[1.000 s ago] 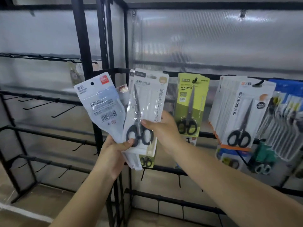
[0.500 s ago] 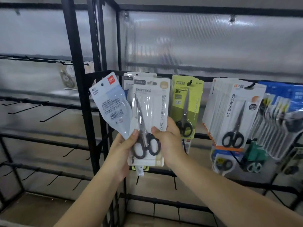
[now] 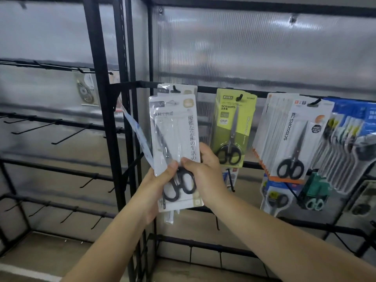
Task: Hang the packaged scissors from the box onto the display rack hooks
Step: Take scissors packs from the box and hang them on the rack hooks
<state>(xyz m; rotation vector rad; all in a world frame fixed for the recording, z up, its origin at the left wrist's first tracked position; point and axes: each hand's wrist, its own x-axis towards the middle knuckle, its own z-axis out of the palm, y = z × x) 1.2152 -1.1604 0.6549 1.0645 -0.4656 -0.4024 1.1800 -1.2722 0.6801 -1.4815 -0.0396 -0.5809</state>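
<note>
Change: white scissors pack point(image 3: 175, 143) now sits higher, nearer the hook point(image 3: 175, 89); blue pack point(image 3: 138, 137) turns edge-on.
Hands: left hand point(image 3: 160, 180) and right hand point(image 3: 203, 169) both pinch the glossy flat pack below that hook.
Rack: black metal bars point(image 3: 101, 98), ribbed translucent panel point(image 3: 244, 47) behind.

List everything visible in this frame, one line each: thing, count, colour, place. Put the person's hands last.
white scissors pack: one in front, black handles, held in both hands below its hook
hung white pack: at least one, behind it on the hook
blue-white pack: one, edge-on, in the left hand
green scissors pack: one, hung to the right
white-orange packs: a stack, further right
blue packs: several, far right
rack: black, bare hooks at left
left hand: grips packs
right hand: pinches white pack
</note>
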